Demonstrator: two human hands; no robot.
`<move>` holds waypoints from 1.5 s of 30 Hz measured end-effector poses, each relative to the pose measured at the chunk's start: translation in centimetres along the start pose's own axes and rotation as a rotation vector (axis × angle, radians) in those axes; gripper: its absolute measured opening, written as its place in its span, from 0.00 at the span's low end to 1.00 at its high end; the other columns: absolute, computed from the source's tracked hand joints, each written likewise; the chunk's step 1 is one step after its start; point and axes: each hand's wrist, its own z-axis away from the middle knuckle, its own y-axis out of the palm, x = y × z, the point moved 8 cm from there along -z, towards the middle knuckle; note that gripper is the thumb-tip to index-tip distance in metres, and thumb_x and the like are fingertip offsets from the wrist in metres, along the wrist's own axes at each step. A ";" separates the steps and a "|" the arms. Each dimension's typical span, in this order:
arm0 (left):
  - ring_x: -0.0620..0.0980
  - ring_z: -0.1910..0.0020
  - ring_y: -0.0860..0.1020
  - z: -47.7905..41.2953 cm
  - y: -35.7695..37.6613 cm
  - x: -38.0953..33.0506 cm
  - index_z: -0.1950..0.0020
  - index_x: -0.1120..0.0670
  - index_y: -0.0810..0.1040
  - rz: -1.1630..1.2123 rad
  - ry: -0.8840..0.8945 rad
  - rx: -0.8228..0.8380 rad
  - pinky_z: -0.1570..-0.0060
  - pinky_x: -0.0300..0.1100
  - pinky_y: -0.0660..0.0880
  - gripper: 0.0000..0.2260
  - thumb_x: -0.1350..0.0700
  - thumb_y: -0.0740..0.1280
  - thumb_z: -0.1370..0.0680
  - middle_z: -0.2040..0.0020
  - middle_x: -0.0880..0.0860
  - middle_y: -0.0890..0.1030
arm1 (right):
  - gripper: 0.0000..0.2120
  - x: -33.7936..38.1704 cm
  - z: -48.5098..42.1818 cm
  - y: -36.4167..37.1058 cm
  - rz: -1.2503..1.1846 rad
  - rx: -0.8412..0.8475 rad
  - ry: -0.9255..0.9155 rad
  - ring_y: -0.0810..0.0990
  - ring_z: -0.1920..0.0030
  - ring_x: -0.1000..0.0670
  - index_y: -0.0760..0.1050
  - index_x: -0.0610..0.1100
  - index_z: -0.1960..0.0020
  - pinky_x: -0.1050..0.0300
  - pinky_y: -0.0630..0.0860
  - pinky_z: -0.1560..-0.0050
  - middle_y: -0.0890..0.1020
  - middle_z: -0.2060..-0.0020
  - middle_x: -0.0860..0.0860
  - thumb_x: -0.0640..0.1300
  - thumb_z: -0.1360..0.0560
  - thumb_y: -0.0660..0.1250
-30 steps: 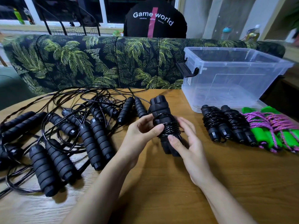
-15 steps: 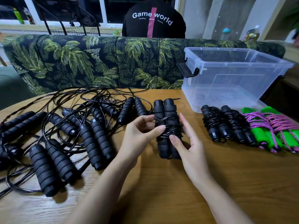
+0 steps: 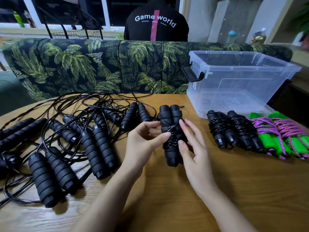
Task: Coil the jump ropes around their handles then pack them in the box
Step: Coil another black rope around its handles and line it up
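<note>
A pair of black foam handles with black cord coiled round its middle, the coiled jump rope (image 3: 170, 118), stands in front of me above the wooden table (image 3: 250, 190). My left hand (image 3: 142, 143) grips it from the left, thumb across the cord. My right hand (image 3: 194, 148) touches its right side with fingertips and thumb on the coil. Two coiled black ropes (image 3: 234, 131) and two green-handled ropes with pink cord (image 3: 282, 136) lie to the right. The clear plastic box (image 3: 237, 84) stands behind them.
Several uncoiled black jump ropes (image 3: 66, 144) lie tangled over the left half of the table. A leaf-patterned sofa back (image 3: 93, 67) runs behind the table. A person in a black shirt (image 3: 155, 24) sits beyond it, facing away.
The handle pair has turned from tilted to upright and side by side. My right hand's fingers have shifted up onto the coil. The other ropes have not moved.
</note>
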 end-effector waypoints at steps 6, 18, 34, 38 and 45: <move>0.43 0.62 0.82 0.2 0.5 -0.4 0.49 0.57 0.80 -0.095 0.085 0.031 0.57 0.37 0.78 0.20 0.57 0.79 0.38 0.62 0.51 0.85 | 0.39 -0.3 0.2 0.6 0.229 0.036 0.003 0.65 0.27 0.59 0.62 0.54 0.23 0.71 0.61 0.32 0.66 0.25 0.58 0.61 0.31 0.68; 0.43 0.57 0.81 -0.1 0.7 -0.8 0.49 0.51 0.84 -0.163 0.161 0.130 0.50 0.38 0.76 0.12 0.55 0.77 0.31 0.59 0.49 0.84 | 0.40 -2.2 0.4 0.8 -0.141 0.082 0.324 0.77 0.41 0.66 0.65 0.55 0.25 0.72 0.71 0.45 0.81 0.43 0.64 0.47 0.32 0.79; 0.44 0.46 0.82 0.1 1.2 0.4 0.43 0.55 0.81 -0.008 -0.094 0.227 0.49 0.34 0.76 0.17 0.52 0.72 0.30 0.48 0.49 0.86 | 0.31 -0.4 0.1 0.6 -0.214 0.103 0.118 0.72 0.32 0.56 0.67 0.58 0.28 0.63 0.69 0.33 0.73 0.37 0.62 0.53 0.29 0.73; 0.43 0.53 0.82 -0.1 0.5 0.4 0.45 0.59 0.82 0.008 -0.077 0.118 0.53 0.34 0.76 0.18 0.53 0.74 0.32 0.57 0.48 0.85 | 0.27 -0.3 0.2 0.8 -0.155 0.098 0.066 0.71 0.32 0.57 0.68 0.55 0.27 0.66 0.67 0.34 0.73 0.36 0.63 0.47 0.25 0.69; 0.43 0.58 0.82 -0.5 -0.6 0.4 0.48 0.58 0.80 0.039 -0.089 0.030 0.53 0.33 0.77 0.15 0.56 0.76 0.32 0.60 0.51 0.85 | 0.22 -0.6 -0.1 -0.1 -0.230 0.052 0.090 0.70 0.30 0.59 0.69 0.53 0.28 0.67 0.66 0.33 0.75 0.33 0.61 0.44 0.21 0.64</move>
